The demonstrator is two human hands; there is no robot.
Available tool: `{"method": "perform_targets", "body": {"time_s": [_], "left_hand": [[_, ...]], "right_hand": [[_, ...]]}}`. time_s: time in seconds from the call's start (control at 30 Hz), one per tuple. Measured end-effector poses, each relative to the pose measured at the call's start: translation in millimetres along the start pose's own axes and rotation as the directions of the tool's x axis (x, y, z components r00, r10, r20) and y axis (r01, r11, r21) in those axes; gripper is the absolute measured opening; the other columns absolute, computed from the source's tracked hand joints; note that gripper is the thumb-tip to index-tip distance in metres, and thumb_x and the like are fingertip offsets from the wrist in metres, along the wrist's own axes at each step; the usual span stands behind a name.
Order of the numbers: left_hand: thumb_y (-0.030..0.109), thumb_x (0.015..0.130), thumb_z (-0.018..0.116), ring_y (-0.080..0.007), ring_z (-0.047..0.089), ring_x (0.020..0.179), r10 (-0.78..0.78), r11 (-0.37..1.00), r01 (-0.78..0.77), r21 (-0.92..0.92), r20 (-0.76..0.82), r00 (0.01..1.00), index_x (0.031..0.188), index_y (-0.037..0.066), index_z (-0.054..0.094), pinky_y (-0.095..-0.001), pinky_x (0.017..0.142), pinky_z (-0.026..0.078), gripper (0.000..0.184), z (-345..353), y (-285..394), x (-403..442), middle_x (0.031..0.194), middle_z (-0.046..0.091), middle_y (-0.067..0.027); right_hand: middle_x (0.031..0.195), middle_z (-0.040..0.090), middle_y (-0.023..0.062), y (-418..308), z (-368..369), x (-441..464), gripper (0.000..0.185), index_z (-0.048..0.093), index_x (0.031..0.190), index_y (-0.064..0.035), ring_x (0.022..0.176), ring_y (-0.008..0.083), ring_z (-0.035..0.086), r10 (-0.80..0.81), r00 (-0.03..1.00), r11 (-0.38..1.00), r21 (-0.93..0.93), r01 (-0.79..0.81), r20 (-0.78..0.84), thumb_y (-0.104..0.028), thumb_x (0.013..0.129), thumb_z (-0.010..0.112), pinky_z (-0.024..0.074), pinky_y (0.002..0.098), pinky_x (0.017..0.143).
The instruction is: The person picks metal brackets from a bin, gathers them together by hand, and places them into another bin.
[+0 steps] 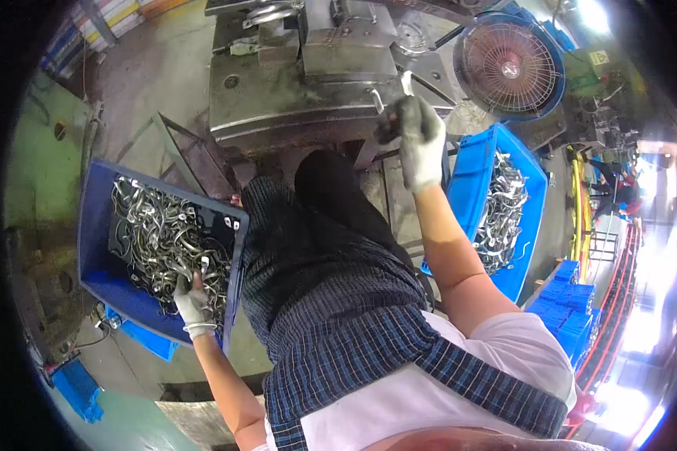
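Note:
My left hand (193,302), in a pale glove, reaches into the dark blue bin (98,252) at the left, which holds many curved metal parts (154,229). Its fingers close on one of the parts near the bin's right side. My right hand (417,135), in a white glove with dark, soiled fingers, is raised at the front right edge of the metal press (278,109). A small shiny metal part (377,101) shows beside its fingertips, on the press. Those fingers look curled, and whether they hold anything is hard to make out.
A lighter blue bin (530,225) of metal parts stands at the right. Behind it is a round caged fan (510,69). Stacked blue crates (564,308) are further right. A metal frame (180,154) stands between the left bin and the press.

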State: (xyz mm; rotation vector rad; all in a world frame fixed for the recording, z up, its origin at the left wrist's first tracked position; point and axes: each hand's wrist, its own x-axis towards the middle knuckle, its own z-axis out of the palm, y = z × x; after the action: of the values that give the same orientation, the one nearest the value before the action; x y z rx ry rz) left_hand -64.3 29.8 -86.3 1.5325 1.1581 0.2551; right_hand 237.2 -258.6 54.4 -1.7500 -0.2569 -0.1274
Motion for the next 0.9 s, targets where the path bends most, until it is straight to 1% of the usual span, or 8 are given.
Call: {"method": "perform_targets", "body": {"time_s": [0.1, 0.13, 0.23, 0.37, 0.5, 0.6, 0.73, 0.9], "left_hand": [[0.011, 0.081, 0.057, -0.0085, 0.050, 0.064, -0.046, 0.989, 0.048, -0.143, 0.017, 0.999, 0.098, -0.004, 0.056, -0.0221, 0.055, 0.040, 0.023, 13.6, 33.9, -15.0, 0.079, 0.059, -0.0053], [0.012, 0.081, 0.057, -0.0087, 0.050, 0.062, 0.066, 0.994, -0.067, 0.086, 0.017, 0.998, 0.096, -0.003, 0.057, -0.0217, 0.053, 0.040, 0.021, 9.2, 26.4, -2.7, 0.079, 0.059, -0.0053], [0.015, 0.079, 0.059, -0.0097, 0.046, 0.043, -0.151, 0.968, 0.151, -0.199, 0.015, 0.988, 0.095, 0.000, 0.055, -0.0217, 0.036, 0.033, 0.022, 8.7, 37.1, -3.0, 0.068, 0.057, -0.0035], [0.016, 0.079, 0.058, -0.0107, 0.052, 0.054, -0.140, 0.890, 0.157, -0.428, 0.072, 0.988, 0.089, 0.002, 0.057, -0.0219, 0.042, 0.039, 0.017, 21.7, 83.2, -23.9, 0.074, 0.058, -0.0054], [0.020, 0.080, 0.055, -0.0078, 0.048, 0.053, -0.145, 0.930, 0.178, -0.321, 0.125, 0.981, 0.088, 0.003, 0.058, -0.0181, 0.044, 0.036, 0.019, 21.2, 96.8, -30.5, 0.073, 0.058, -0.0038], [0.020, 0.079, 0.059, -0.0047, 0.041, 0.042, -0.062, 0.973, 0.087, -0.213, 0.122, 0.991, 0.089, 0.004, 0.061, -0.0172, 0.037, 0.027, 0.019, 24.8, 106.4, -36.9, 0.058, 0.052, 0.0016], [0.022, 0.077, 0.061, -0.0029, 0.038, 0.042, 0.024, 0.992, 0.001, -0.125, 0.200, 0.979, 0.088, 0.002, 0.061, -0.0172, 0.038, 0.025, 0.024, 35.9, 130.6, -50.2, 0.060, 0.054, 0.0020], [0.022, 0.075, 0.063, -0.0058, 0.045, 0.050, 0.168, 0.982, -0.120, -0.144, 0.395, 0.903, 0.093, -0.001, 0.058, -0.0172, 0.042, 0.031, 0.030, 74.6, 165.4, -68.4, 0.074, 0.058, -0.0016]], "right_hand": [[0.066, 0.059, 0.0071, 30.8, 14.0, 27.0, 0.019, 0.058, 0.086, 0.0038, 0.062, 0.0052, 0.046, -0.069, 0.992, 0.997, -0.029, 0.066, -0.106, -0.014, 0.082, 0.055, 0.0404, 0.0215, 0.057], [0.065, 0.059, 0.0065, 38.9, 13.9, 33.5, 0.018, 0.058, 0.086, 0.0032, 0.061, 0.0049, 0.045, -0.033, 0.996, 0.999, 0.032, 0.036, -0.082, -0.014, 0.082, 0.055, 0.0399, 0.0211, 0.056], [0.064, 0.058, 0.0052, 33.7, 14.9, 37.8, 0.017, 0.059, 0.085, 0.0020, 0.060, 0.0042, 0.044, -0.010, 0.999, 0.992, 0.122, 0.014, -0.031, -0.014, 0.082, 0.056, 0.0392, 0.0207, 0.055], [0.063, 0.058, 0.0041, 27.7, 13.0, 44.4, 0.017, 0.060, 0.085, 0.0012, 0.058, 0.0045, 0.045, -0.029, 0.999, 0.999, 0.027, 0.030, -0.030, -0.015, 0.082, 0.056, 0.0394, 0.0204, 0.055], [0.066, 0.060, 0.0058, 29.3, 13.4, 38.9, 0.016, 0.059, 0.087, 0.0009, 0.058, 0.0074, 0.051, 0.057, 0.998, 0.996, 0.068, -0.059, 0.027, -0.014, 0.080, 0.058, 0.0421, 0.0225, 0.057], [0.072, 0.062, 0.0076, 18.1, 12.6, 30.7, 0.018, 0.058, 0.091, 0.0007, 0.063, 0.0086, 0.055, -0.160, 0.987, 0.963, -0.212, 0.163, 0.029, -0.007, 0.075, 0.061, 0.0448, 0.0232, 0.059], [0.064, 0.055, 0.0033, -41.1, 21.9, -24.7, 0.039, 0.055, 0.104, -0.0028, 0.058, 0.0070, 0.051, -0.149, 0.802, 0.973, -0.060, 0.224, 0.578, 0.004, 0.066, 0.053, 0.0446, 0.0230, 0.056], [0.073, 0.058, 0.0184, -21.1, 76.9, -74.5, 0.041, 0.048, 0.110, -0.0047, 0.069, 0.0341, 0.057, -0.129, 0.518, 0.954, -0.038, 0.299, 0.845, -0.013, 0.071, 0.055, 0.0453, 0.0389, 0.061]]}}
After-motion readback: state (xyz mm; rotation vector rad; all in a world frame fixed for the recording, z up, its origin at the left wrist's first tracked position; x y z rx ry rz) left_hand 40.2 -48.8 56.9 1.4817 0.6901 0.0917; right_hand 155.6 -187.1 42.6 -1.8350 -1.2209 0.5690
